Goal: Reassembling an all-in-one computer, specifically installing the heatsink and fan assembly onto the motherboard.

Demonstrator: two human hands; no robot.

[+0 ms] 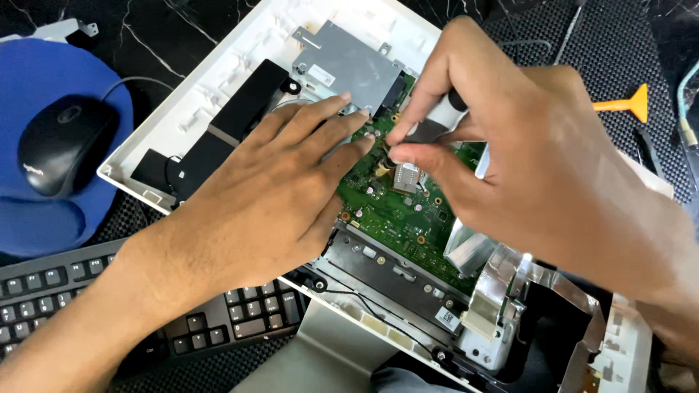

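Head view, whole bench: opened-up white plastic computer shell point(218, 65) lying flat on a dark marble-look tabletop point(156, 40), insides facing up.

Left hand point(262, 196): palm down and fingers stretched out flat, so not gripping anything. Fingertips rest on the edge of the green circuit board point(397, 215), right where it meets the grey sheet-metal shield plate point(349, 62).

Right hand point(524, 167): thumb and forefinger pinched shut on a small dark tool with a black handle point(431, 129). Can't really tell what kind of tool, the hand covers most of it. Its tip is down at the board, just beside the left fingertips.

Board location: sits in the middle of the shell, partly hidden under both hands, with a small silvery square chip point(408, 177) just below the pinch.

Inside the shell: black flat rectangular parts point(244, 105) to the left of the shield, and shiny silver foil-wrapped ribbon cable point(502, 280) curling at the lower right.

Left of the shell: black corded mouse point(62, 142) on a blue mouse pad with a wrist rest point(44, 218).

Near edge: black keyboard point(240, 316), partly under the left forearm and touching the shell's corner.

Far right: orange plastic pry tool point(630, 103) lying on a black textured mat point(611, 51), well apart from both hands.
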